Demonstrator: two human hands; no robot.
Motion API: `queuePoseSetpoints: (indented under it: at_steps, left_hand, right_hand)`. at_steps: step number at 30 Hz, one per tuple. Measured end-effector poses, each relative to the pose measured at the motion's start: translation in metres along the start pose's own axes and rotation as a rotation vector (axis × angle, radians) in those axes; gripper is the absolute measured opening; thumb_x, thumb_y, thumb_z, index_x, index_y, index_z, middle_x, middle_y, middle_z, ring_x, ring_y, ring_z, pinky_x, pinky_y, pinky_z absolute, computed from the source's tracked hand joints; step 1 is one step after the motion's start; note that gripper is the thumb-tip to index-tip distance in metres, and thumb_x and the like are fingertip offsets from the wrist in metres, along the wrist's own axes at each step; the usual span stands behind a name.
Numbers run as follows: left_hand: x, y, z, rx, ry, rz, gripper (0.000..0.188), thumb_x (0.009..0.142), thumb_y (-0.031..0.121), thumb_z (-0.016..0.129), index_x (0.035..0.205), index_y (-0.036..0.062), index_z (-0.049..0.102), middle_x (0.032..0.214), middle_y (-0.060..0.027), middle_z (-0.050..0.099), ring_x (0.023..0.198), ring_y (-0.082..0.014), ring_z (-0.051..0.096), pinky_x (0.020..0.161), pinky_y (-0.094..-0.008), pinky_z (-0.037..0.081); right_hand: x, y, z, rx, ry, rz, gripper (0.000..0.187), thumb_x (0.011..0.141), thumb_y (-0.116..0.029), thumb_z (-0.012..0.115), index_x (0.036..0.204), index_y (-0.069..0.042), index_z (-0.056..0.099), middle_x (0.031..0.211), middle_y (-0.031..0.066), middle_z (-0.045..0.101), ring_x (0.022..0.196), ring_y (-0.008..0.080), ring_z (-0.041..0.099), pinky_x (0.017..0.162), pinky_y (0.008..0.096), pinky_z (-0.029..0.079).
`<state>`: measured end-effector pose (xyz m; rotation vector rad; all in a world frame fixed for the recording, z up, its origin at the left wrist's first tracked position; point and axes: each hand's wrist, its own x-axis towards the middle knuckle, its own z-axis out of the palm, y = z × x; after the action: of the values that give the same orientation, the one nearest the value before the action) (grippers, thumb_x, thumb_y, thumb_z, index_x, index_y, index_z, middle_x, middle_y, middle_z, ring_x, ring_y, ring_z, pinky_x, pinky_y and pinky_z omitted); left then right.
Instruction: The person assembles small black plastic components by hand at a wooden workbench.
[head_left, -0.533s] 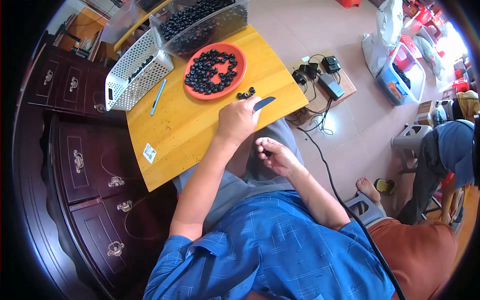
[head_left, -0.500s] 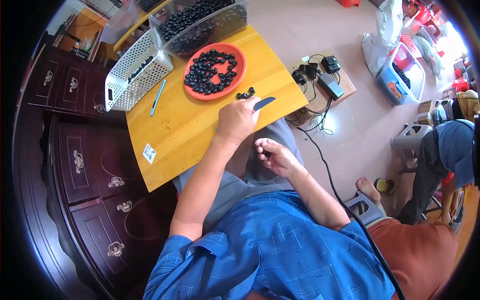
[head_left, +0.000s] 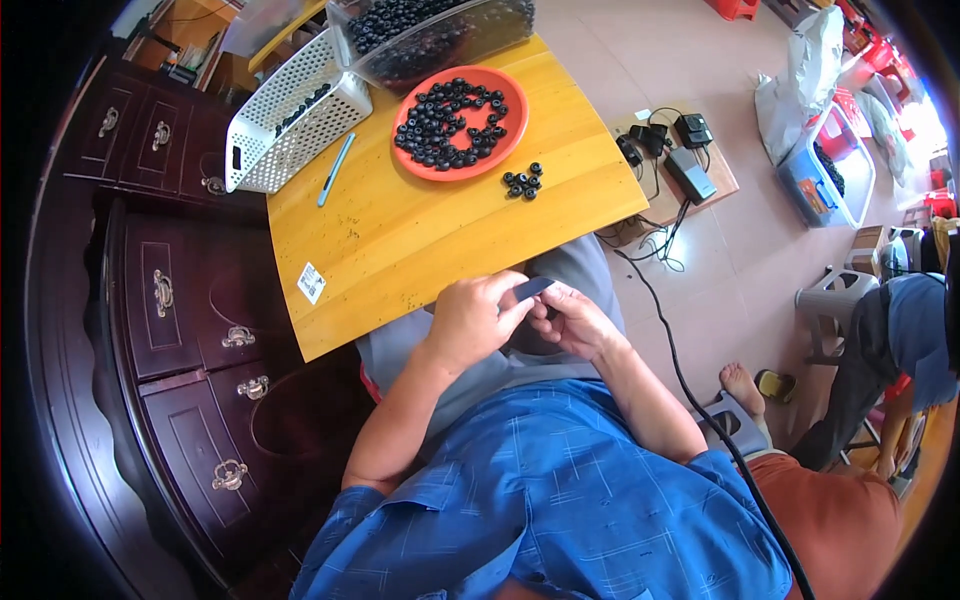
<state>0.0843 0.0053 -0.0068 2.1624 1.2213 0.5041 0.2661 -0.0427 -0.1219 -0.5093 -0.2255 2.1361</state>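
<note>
My left hand (head_left: 474,318) is closed around a knife, its short dark blade (head_left: 533,288) pointing right toward my other hand. My right hand (head_left: 577,322) is pinched closed close beside the blade. What its fingers grip is hidden. Both hands are over my lap, just off the table's near edge. On the yellow wooden table (head_left: 420,240), a small cluster of black beads (head_left: 522,186) lies loose. Behind them an orange-red plate (head_left: 513,105) holds many more black beads (head_left: 437,135).
Left of the plate stand a white perforated basket (head_left: 290,150) and a slim light-blue pen-like tool (head_left: 336,172). A clear bin (head_left: 440,50) of beads sits at the back. A black cable (head_left: 660,350) runs down my right side, near another person's knee (head_left: 820,520).
My left hand has drawn back from the beads on the table toward my right hand, bringing the knife along. The small bead cluster is now uncovered. My view has shifted slightly.
</note>
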Motion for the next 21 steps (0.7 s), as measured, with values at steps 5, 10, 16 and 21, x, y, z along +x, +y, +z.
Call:
queuePoseSetpoints:
  at_steps: [5,10,16,21]
  left_hand:
    - [-0.025,-0.006,0.009,-0.028,0.052,-0.055,0.023,0.083,0.014,0.079,0.105,0.0073,0.073,0.072,-0.0082,0.069,0.065,-0.0259,0.069,0.058,-0.0364,0.052]
    - [-0.036,-0.012,0.017,-0.059,0.090,-0.029,0.027,0.082,0.009,0.079,0.108,0.0101,0.072,0.071,-0.0065,0.068,0.062,-0.0236,0.067,0.057,-0.0354,0.052]
    - [-0.046,-0.015,0.020,-0.176,0.218,-0.007,0.030,0.079,0.002,0.080,0.107,0.0078,0.073,0.070,-0.0069,0.065,0.059,-0.0190,0.063,0.055,-0.0323,0.050]
    - [-0.047,-0.020,0.022,-0.159,0.302,0.029,0.031,0.078,-0.002,0.078,0.108,0.0067,0.073,0.073,-0.0081,0.066,0.059,-0.0188,0.064,0.055,-0.0316,0.050]
  right_hand:
    - [0.001,0.009,0.002,-0.080,-0.078,0.103,0.021,0.104,-0.031,0.064,0.110,-0.011,0.060,0.083,-0.0019,0.054,0.061,0.0037,0.044,0.050,0.0170,0.035]
    - [-0.001,0.010,0.004,-0.065,-0.068,0.161,0.018,0.104,-0.026,0.062,0.106,-0.008,0.061,0.076,-0.0034,0.051,0.056,0.0030,0.038,0.046,0.0171,0.031]
    - [0.001,0.016,0.015,-0.003,-0.077,0.165,0.020,0.106,-0.029,0.060,0.098,-0.011,0.060,0.074,-0.0051,0.047,0.056,0.0034,0.034,0.047,0.0187,0.028]
    - [0.008,0.020,0.023,0.025,-0.016,0.153,0.016,0.105,-0.028,0.063,0.099,-0.013,0.059,0.073,-0.0071,0.042,0.058,0.0030,0.033,0.048,0.0189,0.026]
